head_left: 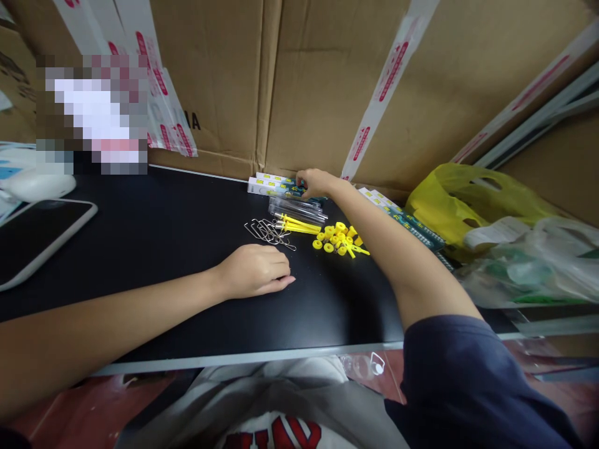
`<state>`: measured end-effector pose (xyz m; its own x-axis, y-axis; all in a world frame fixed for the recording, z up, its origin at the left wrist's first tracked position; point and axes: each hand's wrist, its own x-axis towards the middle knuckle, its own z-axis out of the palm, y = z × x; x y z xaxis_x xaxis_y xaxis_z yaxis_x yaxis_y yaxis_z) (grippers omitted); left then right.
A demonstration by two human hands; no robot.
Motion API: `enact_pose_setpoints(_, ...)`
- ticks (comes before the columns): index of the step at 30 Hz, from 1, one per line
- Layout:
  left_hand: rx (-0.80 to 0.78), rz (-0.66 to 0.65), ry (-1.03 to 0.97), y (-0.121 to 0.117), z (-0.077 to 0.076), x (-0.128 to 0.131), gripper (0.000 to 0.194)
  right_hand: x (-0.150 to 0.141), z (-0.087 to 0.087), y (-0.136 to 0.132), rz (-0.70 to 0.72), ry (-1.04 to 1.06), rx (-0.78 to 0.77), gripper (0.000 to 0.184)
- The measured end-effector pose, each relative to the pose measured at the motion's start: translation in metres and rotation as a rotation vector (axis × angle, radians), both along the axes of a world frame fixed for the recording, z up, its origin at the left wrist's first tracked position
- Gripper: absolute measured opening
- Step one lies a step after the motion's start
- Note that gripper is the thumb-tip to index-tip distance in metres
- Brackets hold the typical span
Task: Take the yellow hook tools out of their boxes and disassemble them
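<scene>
My left hand (pixel 256 272) rests on the black table with its fingers curled in, and nothing shows in it. Just beyond it lies a heap of bent metal wire hooks (pixel 267 232). At the back, my right hand (pixel 316 182) reaches down with bent fingers on slim white-and-green boxes (pixel 269 186), closed at the end of one; the fingertips are partly hidden. In front of those boxes are clear plastic tubes (pixel 297 209), thin yellow tapered sticks with metal ends (pixel 299 226), and a pile of small yellow round parts (pixel 334 238).
More slim boxes (pixel 402 215) lie right of my right forearm, beside a yellow plastic bag (pixel 461 199) and a clear bag (pixel 528 268). A phone (pixel 42 237) and a white mouse (pixel 40 185) are at the left. Taped cardboard boxes (pixel 318 81) wall off the back.
</scene>
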<state>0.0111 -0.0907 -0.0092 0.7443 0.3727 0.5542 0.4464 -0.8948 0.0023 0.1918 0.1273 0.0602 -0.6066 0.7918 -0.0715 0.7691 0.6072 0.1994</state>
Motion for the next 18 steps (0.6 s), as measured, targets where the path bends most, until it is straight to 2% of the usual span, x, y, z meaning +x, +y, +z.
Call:
enact_pose_setpoints(6, -0.007, -0.008, 0.003, 0.0, 0.001, 0.0, 0.031, 0.002, -0.001, 0.005, 0.014, 0.03, -0.047, 0.043)
enact_pose_setpoints(11, -0.039, 0.002, 0.02, 0.0, 0.002, 0.0, 0.029, 0.005, -0.002, 0.002, 0.036, 0.159, -0.052, 0.04)
enact_pose_setpoints(14, -0.056, 0.006, 0.022, 0.0, 0.002, 0.0, 0.029, 0.006, 0.005, -0.003, 0.054, 0.284, -0.048, 0.039)
enact_pose_setpoints(18, -0.075, 0.002, 0.027, 0.0, 0.001, 0.0, 0.028, 0.008, 0.025, -0.022, 0.101, 0.48, -0.04, 0.036)
